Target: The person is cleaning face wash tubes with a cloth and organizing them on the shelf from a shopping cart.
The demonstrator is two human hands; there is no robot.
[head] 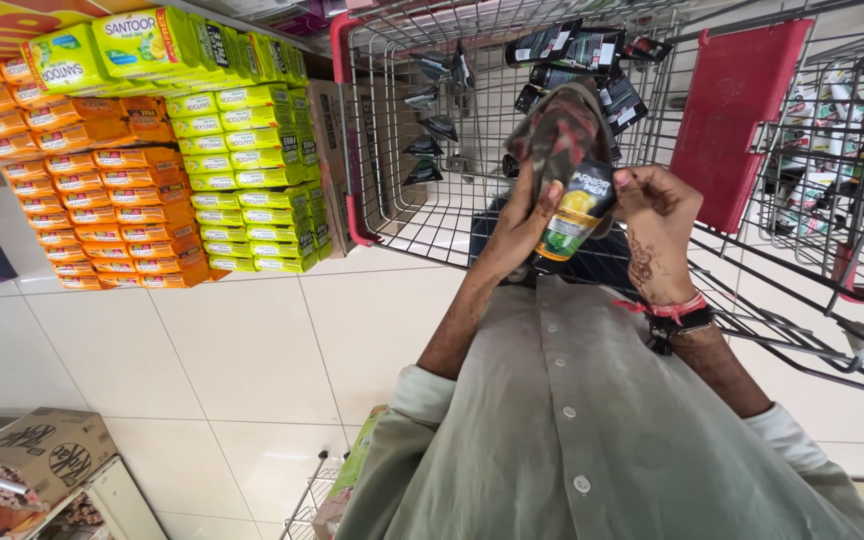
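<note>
Two hands' fingers (550,192) around tube (574,212).

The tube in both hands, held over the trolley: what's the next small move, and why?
Probably lower the tube into the wire trolley. Left hand and right hand grip it directly above the basket, where similar dark packs hang.

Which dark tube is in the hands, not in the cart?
The tube with the yellow-green label, pinched between left hand and right hand; other tubes lie in the cart.
</note>
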